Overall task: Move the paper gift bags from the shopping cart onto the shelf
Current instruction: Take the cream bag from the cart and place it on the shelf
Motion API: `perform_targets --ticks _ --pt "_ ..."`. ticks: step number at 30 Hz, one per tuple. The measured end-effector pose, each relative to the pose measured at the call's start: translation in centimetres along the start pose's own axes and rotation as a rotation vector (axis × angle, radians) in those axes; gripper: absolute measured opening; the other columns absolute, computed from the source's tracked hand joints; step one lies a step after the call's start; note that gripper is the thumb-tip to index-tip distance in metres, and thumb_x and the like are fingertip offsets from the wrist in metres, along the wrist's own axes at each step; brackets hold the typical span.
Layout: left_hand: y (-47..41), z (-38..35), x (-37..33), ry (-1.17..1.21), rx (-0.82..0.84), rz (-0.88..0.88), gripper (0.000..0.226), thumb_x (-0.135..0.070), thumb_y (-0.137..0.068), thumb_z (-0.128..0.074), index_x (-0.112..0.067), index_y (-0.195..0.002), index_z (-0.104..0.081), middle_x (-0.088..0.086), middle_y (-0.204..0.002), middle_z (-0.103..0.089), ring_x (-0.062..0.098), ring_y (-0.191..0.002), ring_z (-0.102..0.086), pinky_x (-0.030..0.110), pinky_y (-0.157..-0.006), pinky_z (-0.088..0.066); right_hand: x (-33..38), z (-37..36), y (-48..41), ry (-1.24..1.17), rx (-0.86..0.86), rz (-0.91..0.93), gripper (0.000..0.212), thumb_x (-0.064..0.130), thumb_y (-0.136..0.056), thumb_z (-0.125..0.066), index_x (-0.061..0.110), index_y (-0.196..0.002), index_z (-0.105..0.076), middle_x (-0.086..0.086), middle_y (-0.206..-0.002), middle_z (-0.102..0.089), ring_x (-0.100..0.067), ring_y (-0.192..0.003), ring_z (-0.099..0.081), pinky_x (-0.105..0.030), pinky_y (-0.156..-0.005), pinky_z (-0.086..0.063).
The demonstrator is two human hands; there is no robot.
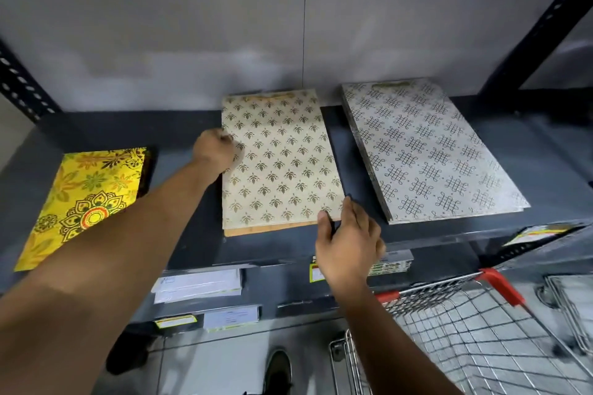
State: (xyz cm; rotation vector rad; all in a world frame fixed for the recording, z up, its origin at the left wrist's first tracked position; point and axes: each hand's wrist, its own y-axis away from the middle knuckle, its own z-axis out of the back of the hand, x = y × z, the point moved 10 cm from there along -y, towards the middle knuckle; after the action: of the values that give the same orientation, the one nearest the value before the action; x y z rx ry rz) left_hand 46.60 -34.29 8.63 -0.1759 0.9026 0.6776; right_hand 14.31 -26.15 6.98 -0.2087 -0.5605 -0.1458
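Note:
A cream paper gift bag with gold leaf motifs (282,163) lies flat on the dark shelf (186,170), on top of a brownish bag whose edge shows at the near end. My left hand (215,149) grips its left edge, fingers curled. My right hand (348,236) touches its near right corner with fingers spread. A stack of silver-white bags with knot patterns (430,154) lies to the right. A yellow floral bag (86,199) lies to the left, partly hidden by my left forearm. The wire shopping cart (465,330) stands at lower right, and no bags show in it.
The shelf's grey back wall is close behind the bags. Black perforated uprights (526,42) frame the shelf at both sides. Envelope packs (199,287) sit on a lower shelf. Price labels line the shelf edge. My shoe (277,369) is on the tiled floor below.

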Motion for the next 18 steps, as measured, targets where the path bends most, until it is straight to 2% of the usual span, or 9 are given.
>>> perform_targets --ticks 4,7,9,11,13,15,18 --pt "0.6 0.7 -0.5 -0.119 -0.030 0.033 0.035 -0.026 -0.095 -0.041 -0.005 -0.113 -0.063 0.021 -0.121 -0.064 0.037 -0.113 -0.060 0.041 -0.097 -0.050 0.0 0.6 -0.3 -0.032 0.023 0.010 0.062 0.050 -0.090 -0.047 0.017 -0.142 -0.040 -0.001 -0.146 -0.046 -0.029 -0.130 -0.040 -0.050 -0.101 -0.031" --pt "2.0 2.6 -1.8 -0.273 -0.152 0.012 0.051 -0.038 -0.096 -0.036 -0.005 -0.133 -0.048 0.027 -0.133 -0.050 0.042 -0.123 -0.048 0.046 -0.103 -0.041 -1.5 3.4 0.2 -0.124 -0.049 0.068 0.060 0.045 -0.093 -0.045 0.015 -0.143 -0.037 -0.005 -0.147 -0.044 -0.030 -0.133 -0.039 -0.050 -0.106 -0.030" --pt "4.4 3.6 -5.2 -0.404 -0.292 -0.231 0.056 -0.036 -0.096 -0.036 -0.002 -0.139 -0.040 0.029 -0.131 -0.048 0.045 -0.121 -0.047 0.049 -0.099 -0.043 -4.8 5.7 1.1 -0.146 -0.107 0.065 0.056 0.039 -0.093 -0.045 0.014 -0.142 -0.037 -0.007 -0.146 -0.045 -0.029 -0.133 -0.039 -0.049 -0.107 -0.029" --pt "7.8 2.8 -9.0 -0.540 -0.371 -0.534 0.060 -0.036 -0.095 -0.033 0.001 -0.141 -0.037 0.029 -0.138 -0.045 0.045 -0.126 -0.043 0.048 -0.104 -0.038 -9.4 7.9 2.1 -0.134 -0.168 0.035 0.054 0.034 -0.093 -0.045 0.009 -0.141 -0.039 -0.012 -0.145 -0.046 -0.031 -0.134 -0.040 -0.049 -0.107 -0.029" --pt "12.0 -0.3 -11.7 -0.581 -0.331 -0.771 0.061 -0.037 -0.096 -0.028 0.000 -0.143 -0.035 0.028 -0.144 -0.038 0.046 -0.134 -0.035 0.047 -0.112 -0.027 -15.3 10.3 3.4 -0.109 -0.220 -0.006 0.054 0.032 -0.094 -0.043 0.004 -0.140 -0.041 -0.017 -0.145 -0.046 -0.034 -0.135 -0.039 -0.050 -0.110 -0.029" --pt "16.9 -4.3 -13.5 -0.580 -0.237 -0.922 0.061 -0.035 -0.095 -0.029 0.001 -0.144 -0.034 0.029 -0.147 -0.035 0.047 -0.138 -0.030 0.050 -0.114 -0.023 -21.3 12.3 5.1 -0.086 -0.237 -0.068 0.054 0.034 -0.094 -0.038 0.004 -0.138 -0.043 -0.017 -0.144 -0.047 -0.034 -0.136 -0.038 -0.048 -0.114 -0.028" --pt "25.0 -10.9 -15.1 -0.554 -0.128 -1.162 0.058 -0.031 -0.094 -0.040 0.004 -0.140 -0.041 0.030 -0.145 -0.040 0.049 -0.136 -0.035 0.055 -0.112 -0.028 -28.4 14.9 8.5 -0.032 -0.276 -0.173 0.052 0.033 -0.095 -0.037 0.004 -0.136 -0.043 -0.021 -0.141 -0.048 -0.039 -0.135 -0.039 -0.051 -0.112 -0.029"
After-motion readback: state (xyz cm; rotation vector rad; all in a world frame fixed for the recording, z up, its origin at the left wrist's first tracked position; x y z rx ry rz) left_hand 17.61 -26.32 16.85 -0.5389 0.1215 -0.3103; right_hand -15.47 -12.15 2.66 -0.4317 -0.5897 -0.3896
